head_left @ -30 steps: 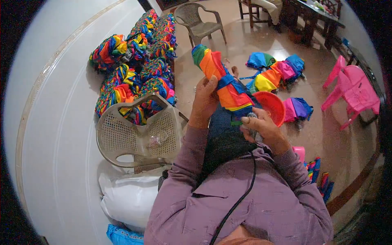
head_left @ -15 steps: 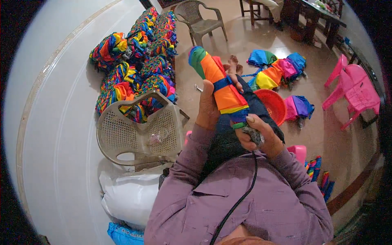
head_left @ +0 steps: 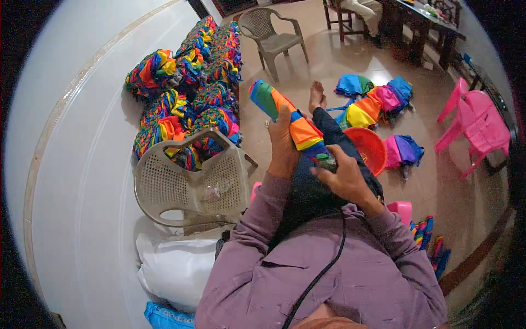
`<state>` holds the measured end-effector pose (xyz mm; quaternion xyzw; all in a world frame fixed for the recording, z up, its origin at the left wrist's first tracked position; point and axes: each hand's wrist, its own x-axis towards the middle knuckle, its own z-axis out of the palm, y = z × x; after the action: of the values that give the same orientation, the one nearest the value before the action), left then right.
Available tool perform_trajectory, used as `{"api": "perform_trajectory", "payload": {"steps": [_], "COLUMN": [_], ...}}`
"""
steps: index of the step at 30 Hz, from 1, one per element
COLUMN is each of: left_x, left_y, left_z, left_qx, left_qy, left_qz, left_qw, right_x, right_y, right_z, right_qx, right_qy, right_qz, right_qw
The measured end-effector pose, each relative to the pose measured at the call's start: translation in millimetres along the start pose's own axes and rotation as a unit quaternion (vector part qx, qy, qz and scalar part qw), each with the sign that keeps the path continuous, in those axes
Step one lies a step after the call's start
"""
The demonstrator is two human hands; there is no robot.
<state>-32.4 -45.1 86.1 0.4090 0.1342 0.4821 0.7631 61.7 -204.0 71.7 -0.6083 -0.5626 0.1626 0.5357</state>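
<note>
While a pale wall [head_left: 93, 164] curves up the left side and a tan floor [head_left: 348, 55] spreads ahead, a large heap of rainbow fabric bundles [head_left: 167, 107] is piled near that wall. Just this side of it is a grey plastic chair [head_left: 164, 183], with another grey chair [head_left: 282, 45] farther off; a pink chair [head_left: 482, 120] is at the far right. A white sack [head_left: 181, 268] lies at the person's left. Loose fabric pieces [head_left: 364, 111] lie ahead, near a red basin [head_left: 371, 147] beside the leg. Above the lap, in both hands, is a folded rainbow umbrella [head_left: 307, 132], slanting up to the left, a blue strap [head_left: 296, 115] around it. The left hand [head_left: 283, 141] is curled at its mid-length, thumb in front, the other fingers mostly hidden. The right hand [head_left: 346, 174] is bent around the dark handle [head_left: 327, 163], thumb and forefinger on opposite sides.
</note>
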Motion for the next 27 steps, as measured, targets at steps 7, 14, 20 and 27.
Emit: {"api": "perform_trajectory", "payload": {"steps": [7,14,20,27], "left_x": [2,0,0,0], "left_y": [-4,-2,-1,4], "left_z": [-3,-3,-1,0], "left_qx": [0.051,0.065,0.066,0.034], "left_qy": [0.025,0.048,0.047,0.023], "left_qz": [0.023,0.042,0.047,0.012], "left_qw": [0.998,0.996,0.996,0.999], "right_x": [-4,-6,-7,-5], "right_y": [19,12,17,11], "right_z": [10,11,12,6], "right_qx": [-0.066,-0.073,-0.076,-0.019], "right_qy": [-0.037,-0.028,-0.025,-0.039], "right_qz": [0.049,0.024,0.01,0.034], "right_qw": [0.996,0.997,0.997,0.998]}}
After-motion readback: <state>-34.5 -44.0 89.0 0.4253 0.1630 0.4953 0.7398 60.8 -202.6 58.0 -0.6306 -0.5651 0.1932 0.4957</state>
